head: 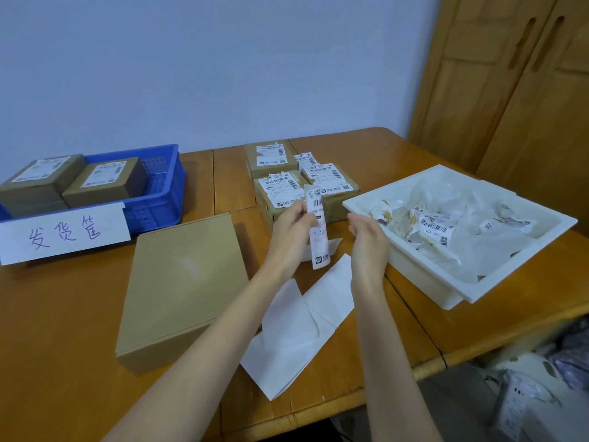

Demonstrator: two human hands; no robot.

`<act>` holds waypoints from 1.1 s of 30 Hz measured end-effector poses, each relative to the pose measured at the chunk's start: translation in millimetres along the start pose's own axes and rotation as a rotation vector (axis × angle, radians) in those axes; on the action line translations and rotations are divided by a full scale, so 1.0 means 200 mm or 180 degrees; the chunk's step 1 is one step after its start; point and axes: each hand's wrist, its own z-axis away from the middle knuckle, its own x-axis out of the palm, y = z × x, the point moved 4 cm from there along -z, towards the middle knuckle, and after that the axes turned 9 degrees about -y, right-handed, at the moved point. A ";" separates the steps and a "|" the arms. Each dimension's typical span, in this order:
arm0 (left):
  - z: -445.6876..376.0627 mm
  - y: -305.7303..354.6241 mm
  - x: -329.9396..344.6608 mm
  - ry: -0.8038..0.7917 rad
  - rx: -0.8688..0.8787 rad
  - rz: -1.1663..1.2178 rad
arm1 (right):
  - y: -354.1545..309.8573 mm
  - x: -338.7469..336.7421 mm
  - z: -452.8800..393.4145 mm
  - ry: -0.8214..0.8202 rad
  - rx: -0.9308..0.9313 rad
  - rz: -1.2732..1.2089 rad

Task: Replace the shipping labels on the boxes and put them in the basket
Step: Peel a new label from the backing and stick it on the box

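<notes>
**Holding a fresh label above the bare box**

Hanging from the left hand [294, 224], pinched in its fingers, a shipping label [318, 229] curls above white backing paper [318, 314]. The right hand [366, 234] hovers beside it, fingers loosely curled, holding nothing. A flat unlabelled box [181, 288] lies left; the blue basket [159, 199] beyond holds labelled boxes [105, 180].
</notes>
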 end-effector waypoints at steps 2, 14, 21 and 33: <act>0.01 0.00 -0.02 -0.0007 -0.0246 0.0543 | 0.06 0.00 -0.02 -0.0281 0.0392 0.0117; 0.04 -0.04 -0.12 -0.0046 -0.0567 0.1124 | 0.03 0.08 0.03 -0.1142 0.0728 -0.0106; 0.09 -0.05 -0.31 0.0154 -0.0687 0.0399 | 0.00 0.22 0.10 -0.1237 0.0572 0.0181; 0.32 -0.18 -0.88 0.1386 -0.0550 -0.0155 | 0.10 0.66 0.26 -0.1569 0.0481 0.0749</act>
